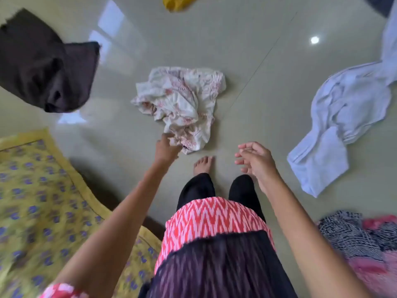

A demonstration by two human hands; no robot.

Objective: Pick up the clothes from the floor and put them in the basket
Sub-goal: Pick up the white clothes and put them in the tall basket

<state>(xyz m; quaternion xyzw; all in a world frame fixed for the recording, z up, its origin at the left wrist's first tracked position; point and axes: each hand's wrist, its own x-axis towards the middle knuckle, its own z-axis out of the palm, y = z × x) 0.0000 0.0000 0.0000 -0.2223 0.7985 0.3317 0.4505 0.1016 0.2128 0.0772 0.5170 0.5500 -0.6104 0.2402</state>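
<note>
A crumpled white cloth with a red print [180, 102] lies on the floor just ahead of my feet. My left hand [166, 148] is down at its near edge, fingers closing on a fold of the fabric. My right hand [255, 160] hovers above the floor to the right of the cloth, fingers apart and empty. A dark brown garment [45, 67] lies at the far left, a pale blue-white garment [343, 117] at the right, and a yellow cloth [178, 3] at the top edge. No basket is in view.
A bed with a yellow patterned cover [43, 201] fills the lower left. A pile of black-and-white and pink fabric [361, 241] sits at the lower right. A dark item [380, 4] shows in the top right corner. Glossy tiled floor [214, 39] lies between the clothes.
</note>
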